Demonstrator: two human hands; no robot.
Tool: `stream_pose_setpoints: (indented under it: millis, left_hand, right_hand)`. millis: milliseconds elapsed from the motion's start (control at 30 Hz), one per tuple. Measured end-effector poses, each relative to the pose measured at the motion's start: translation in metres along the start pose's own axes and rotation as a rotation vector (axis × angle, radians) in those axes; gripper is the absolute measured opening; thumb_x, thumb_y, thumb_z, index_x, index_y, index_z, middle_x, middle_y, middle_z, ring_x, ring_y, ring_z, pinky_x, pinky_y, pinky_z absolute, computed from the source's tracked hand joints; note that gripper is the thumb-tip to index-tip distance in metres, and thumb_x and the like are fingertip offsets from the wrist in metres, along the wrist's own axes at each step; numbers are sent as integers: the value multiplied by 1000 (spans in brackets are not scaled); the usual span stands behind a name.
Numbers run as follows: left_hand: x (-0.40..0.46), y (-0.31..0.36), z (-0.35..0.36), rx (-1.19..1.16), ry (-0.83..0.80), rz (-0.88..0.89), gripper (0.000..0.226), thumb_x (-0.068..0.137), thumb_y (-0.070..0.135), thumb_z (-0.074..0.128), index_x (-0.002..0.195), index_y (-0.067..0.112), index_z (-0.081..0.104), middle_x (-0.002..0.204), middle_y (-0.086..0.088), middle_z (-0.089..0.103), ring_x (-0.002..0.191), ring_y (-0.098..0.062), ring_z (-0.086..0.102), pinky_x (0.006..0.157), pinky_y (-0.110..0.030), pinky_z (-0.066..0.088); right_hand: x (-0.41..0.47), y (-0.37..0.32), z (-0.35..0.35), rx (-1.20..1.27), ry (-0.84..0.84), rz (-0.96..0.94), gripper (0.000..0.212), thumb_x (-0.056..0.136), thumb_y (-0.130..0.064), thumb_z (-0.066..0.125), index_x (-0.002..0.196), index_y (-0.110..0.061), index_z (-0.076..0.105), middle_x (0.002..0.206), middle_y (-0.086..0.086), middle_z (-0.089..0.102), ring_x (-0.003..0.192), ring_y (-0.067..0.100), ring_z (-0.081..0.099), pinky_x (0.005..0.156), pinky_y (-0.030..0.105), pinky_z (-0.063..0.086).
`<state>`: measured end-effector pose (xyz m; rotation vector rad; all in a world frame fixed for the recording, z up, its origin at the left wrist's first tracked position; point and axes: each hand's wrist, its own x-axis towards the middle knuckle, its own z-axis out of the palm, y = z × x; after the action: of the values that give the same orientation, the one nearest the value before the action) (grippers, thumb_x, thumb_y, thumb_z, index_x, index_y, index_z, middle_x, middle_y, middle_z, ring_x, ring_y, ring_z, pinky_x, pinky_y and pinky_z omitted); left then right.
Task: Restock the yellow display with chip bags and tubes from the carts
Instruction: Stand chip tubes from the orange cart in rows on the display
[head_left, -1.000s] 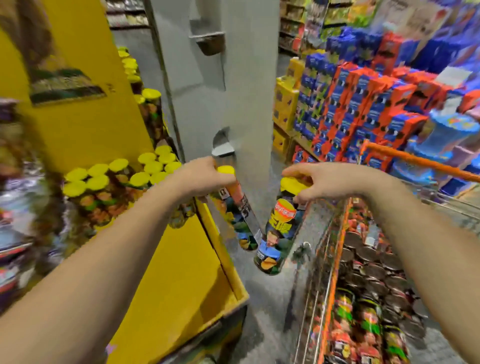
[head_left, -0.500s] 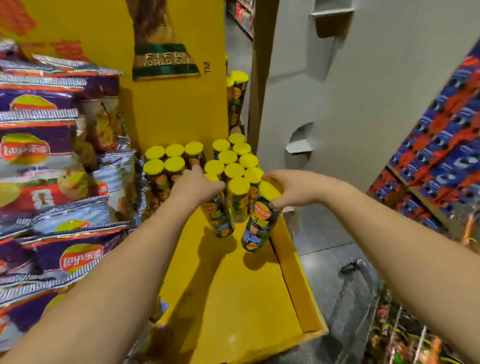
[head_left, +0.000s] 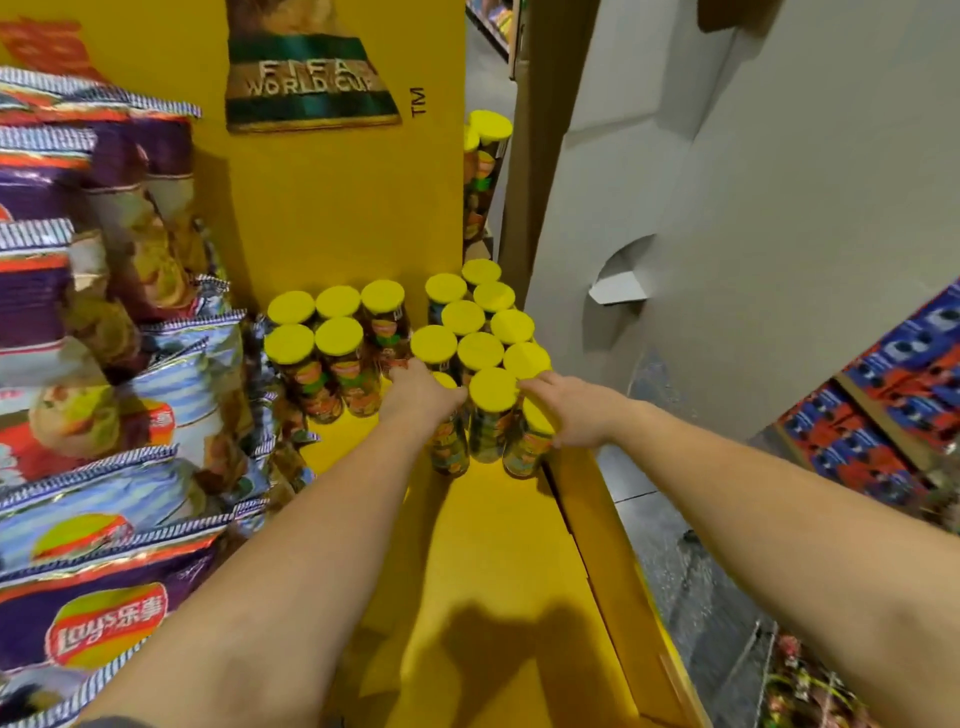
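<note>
Head view: both forearms reach over the yellow cardboard display shelf (head_left: 498, 561). The left hand (head_left: 421, 397) and right hand (head_left: 576, 410) each grasp a yellow-lidded chip tube (head_left: 449, 447) (head_left: 527, 447), now lowered upright against the front row of standing tubes (head_left: 480, 325). Purple chip bags (head_left: 104, 597) lie left.

I am standing in a shop aisle. Before me a yellow display (head_left: 498, 561) printed with a football trophy holds rows of yellow-lidded chip tubes (head_left: 480, 351) and stacked chip bags (head_left: 104, 613), while boxed goods (head_left: 883, 415) fill shelving on my right.
</note>
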<state>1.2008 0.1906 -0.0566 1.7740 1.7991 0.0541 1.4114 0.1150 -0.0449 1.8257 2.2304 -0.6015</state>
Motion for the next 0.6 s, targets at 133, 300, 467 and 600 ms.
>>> stream_pose_setpoints:
  millis: [133,300,467,600]
  left_hand:
    - [12,5,8,-11,22,-1,87,83,56,66,142,3,28,140,-20,36,123,-40,48,87,-45,46]
    - [24,3,19,-113,-12,-50,87,86,53,65,146,6,23,146,-19,32,126,-41,45,91,-48,45]
    - [23,-1,29,-292,-38,-93,72,95,42,57,146,5,22,145,-21,36,125,-42,46,91,-46,45]
    - [22,-3,33,-419,-42,-136,74,94,41,57,148,7,20,146,-20,37,125,-43,47,97,-49,46]
  right_hand:
    - [12,5,2,-24,20,-36,91,81,-27,74,153,-17,19,152,10,29,136,31,34,109,38,34]
    - [15,16,19,-113,62,-25,84,83,-31,70,152,-20,24,154,5,28,137,30,29,105,43,38]
    - [12,18,40,-129,219,74,73,86,-20,63,150,-18,28,152,15,28,133,38,30,99,50,43]
    - [10,16,46,-152,270,125,70,88,-23,63,150,-18,29,148,14,34,129,36,36,97,46,43]
